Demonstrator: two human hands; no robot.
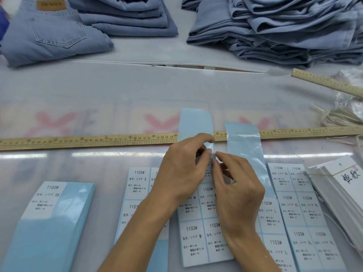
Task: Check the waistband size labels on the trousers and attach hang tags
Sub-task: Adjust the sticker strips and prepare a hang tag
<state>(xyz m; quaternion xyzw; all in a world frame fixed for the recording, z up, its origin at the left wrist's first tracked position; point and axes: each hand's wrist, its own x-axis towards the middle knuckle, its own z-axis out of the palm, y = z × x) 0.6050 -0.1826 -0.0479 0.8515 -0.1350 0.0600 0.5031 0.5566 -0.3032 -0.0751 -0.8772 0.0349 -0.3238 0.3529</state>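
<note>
Several light-blue sheets of white size stickers lie in a row along the near table edge: XS [49,203], S [137,183], M [200,238], L [275,242] and XL [300,205]. My left hand [182,171] pinches the top of the M sheet, whose blue backing [194,122] curls up over the ruler. My right hand [233,183] pinches a sticker edge at the same spot, fingertips almost touching the left thumb. A bundle of white hang tags [337,185] tied with string lies at the right. Folded blue trousers [284,30] are stacked at the back.
A long wooden ruler [88,141] runs across the table, and a second ruler [326,83] lies angled at the right. A coil of cream string [341,116] sits near it. One pair of jeans [51,34] lies back left beside another folded stack [127,16].
</note>
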